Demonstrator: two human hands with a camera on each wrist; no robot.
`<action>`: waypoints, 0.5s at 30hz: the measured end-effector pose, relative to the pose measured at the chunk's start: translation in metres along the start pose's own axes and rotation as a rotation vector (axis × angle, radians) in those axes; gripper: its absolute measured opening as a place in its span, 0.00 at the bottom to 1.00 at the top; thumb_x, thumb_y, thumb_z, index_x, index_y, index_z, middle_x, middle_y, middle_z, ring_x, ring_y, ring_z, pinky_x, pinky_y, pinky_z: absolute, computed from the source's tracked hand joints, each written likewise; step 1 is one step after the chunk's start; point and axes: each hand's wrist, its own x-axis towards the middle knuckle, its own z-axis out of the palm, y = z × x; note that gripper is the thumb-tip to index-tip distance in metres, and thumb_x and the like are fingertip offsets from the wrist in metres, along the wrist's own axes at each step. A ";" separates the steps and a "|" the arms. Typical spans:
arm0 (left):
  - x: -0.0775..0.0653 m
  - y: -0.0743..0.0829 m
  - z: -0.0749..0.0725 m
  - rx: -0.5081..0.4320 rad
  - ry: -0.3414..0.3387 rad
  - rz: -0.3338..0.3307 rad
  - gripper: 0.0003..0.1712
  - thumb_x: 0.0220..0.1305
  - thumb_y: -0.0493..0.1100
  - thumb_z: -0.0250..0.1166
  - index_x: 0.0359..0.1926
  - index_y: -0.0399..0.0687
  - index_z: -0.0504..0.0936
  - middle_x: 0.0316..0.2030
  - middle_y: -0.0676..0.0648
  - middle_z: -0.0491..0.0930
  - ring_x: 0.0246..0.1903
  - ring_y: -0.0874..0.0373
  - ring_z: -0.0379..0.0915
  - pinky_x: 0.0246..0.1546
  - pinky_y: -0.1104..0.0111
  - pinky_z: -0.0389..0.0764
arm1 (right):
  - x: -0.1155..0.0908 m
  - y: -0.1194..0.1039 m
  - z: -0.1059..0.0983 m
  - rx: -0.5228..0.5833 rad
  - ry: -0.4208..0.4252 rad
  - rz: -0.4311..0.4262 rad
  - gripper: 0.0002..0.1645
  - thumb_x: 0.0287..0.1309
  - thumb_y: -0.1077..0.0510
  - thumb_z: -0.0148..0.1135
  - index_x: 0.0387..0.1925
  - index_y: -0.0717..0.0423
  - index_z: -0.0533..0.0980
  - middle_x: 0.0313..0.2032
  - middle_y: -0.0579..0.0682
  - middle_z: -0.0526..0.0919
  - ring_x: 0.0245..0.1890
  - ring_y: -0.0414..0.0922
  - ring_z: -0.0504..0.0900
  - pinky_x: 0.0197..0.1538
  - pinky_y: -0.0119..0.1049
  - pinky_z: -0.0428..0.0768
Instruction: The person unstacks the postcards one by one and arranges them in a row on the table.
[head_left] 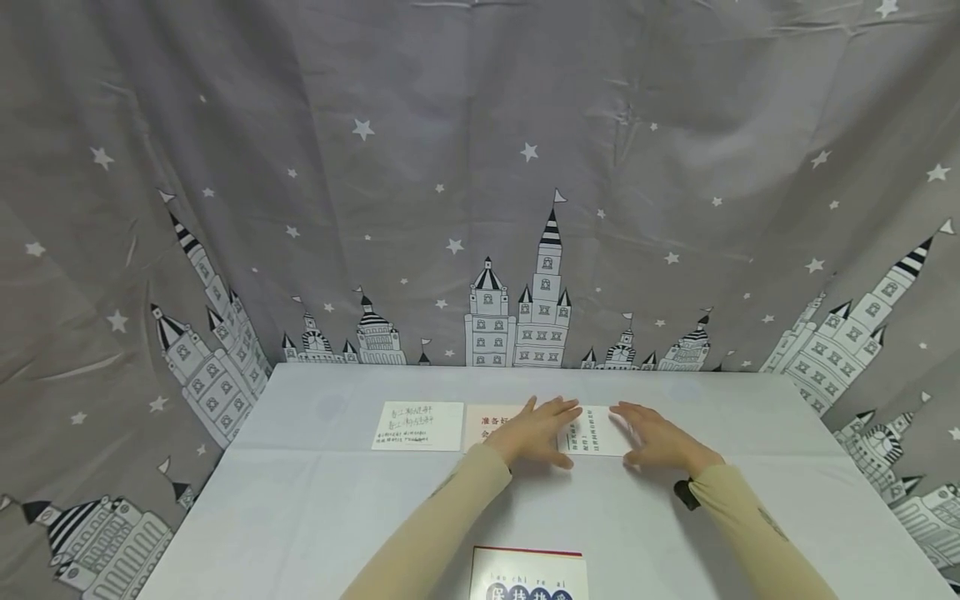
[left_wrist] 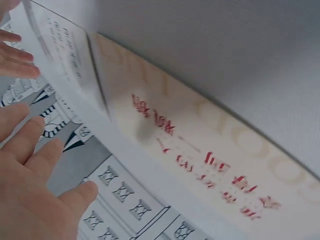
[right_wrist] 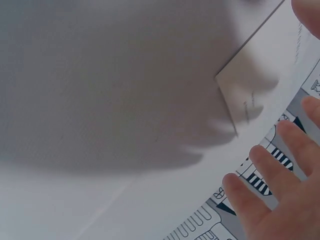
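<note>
Between my two hands lies a white card (head_left: 603, 437) with dark printed lines running up its face. My left hand (head_left: 532, 433), fingers spread, is at its left edge and covers part of a cream card (head_left: 487, 419) with red print. My right hand (head_left: 663, 437) is beside the right edge, thumb and fingers apart. In the left wrist view the left fingers (left_wrist: 47, 155) look relaxed around nothing. The right wrist view has the right fingers (right_wrist: 260, 165) spread, their shadow falling across the white card (right_wrist: 245, 85). Whether either hand touches the card I cannot tell.
Left of the cream card lies another white card (head_left: 417, 427) with handwriting, in the same row. At the near edge is a stack or pad (head_left: 529, 575) with blue-circled characters, partly cut off. A grey curtain (head_left: 450, 167) with stars and castles hangs behind the white table (head_left: 300, 517).
</note>
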 end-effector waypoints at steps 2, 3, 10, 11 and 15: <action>-0.003 0.001 -0.001 0.016 0.002 0.011 0.49 0.53 0.58 0.70 0.72 0.50 0.60 0.72 0.53 0.53 0.71 0.55 0.45 0.69 0.50 0.46 | -0.002 -0.003 -0.001 0.000 0.006 -0.002 0.49 0.41 0.57 0.71 0.66 0.68 0.61 0.64 0.71 0.62 0.63 0.68 0.60 0.63 0.64 0.59; -0.004 0.001 -0.001 0.023 0.002 0.016 0.49 0.53 0.59 0.70 0.72 0.50 0.60 0.72 0.53 0.53 0.71 0.55 0.45 0.69 0.50 0.46 | -0.003 -0.004 -0.001 0.000 0.008 -0.005 0.49 0.42 0.57 0.71 0.66 0.68 0.62 0.64 0.71 0.62 0.63 0.68 0.60 0.63 0.64 0.58; -0.016 -0.001 -0.002 0.048 0.010 0.054 0.48 0.54 0.60 0.68 0.72 0.50 0.60 0.72 0.52 0.53 0.71 0.54 0.45 0.69 0.50 0.46 | -0.011 -0.015 -0.004 0.014 0.013 -0.017 0.48 0.46 0.56 0.70 0.66 0.68 0.61 0.65 0.71 0.60 0.64 0.69 0.58 0.64 0.65 0.57; -0.019 -0.001 -0.002 0.045 0.012 0.060 0.48 0.55 0.60 0.68 0.72 0.49 0.60 0.72 0.52 0.53 0.71 0.53 0.44 0.69 0.49 0.46 | -0.013 -0.016 -0.004 0.017 0.016 -0.020 0.47 0.46 0.56 0.70 0.66 0.68 0.61 0.65 0.71 0.59 0.64 0.69 0.58 0.64 0.65 0.57; -0.031 -0.003 -0.003 0.028 0.028 0.077 0.49 0.56 0.61 0.67 0.72 0.48 0.58 0.72 0.51 0.53 0.71 0.52 0.44 0.69 0.49 0.44 | -0.017 -0.019 -0.002 0.037 0.033 -0.038 0.47 0.47 0.56 0.69 0.67 0.67 0.61 0.65 0.71 0.59 0.65 0.69 0.57 0.64 0.65 0.57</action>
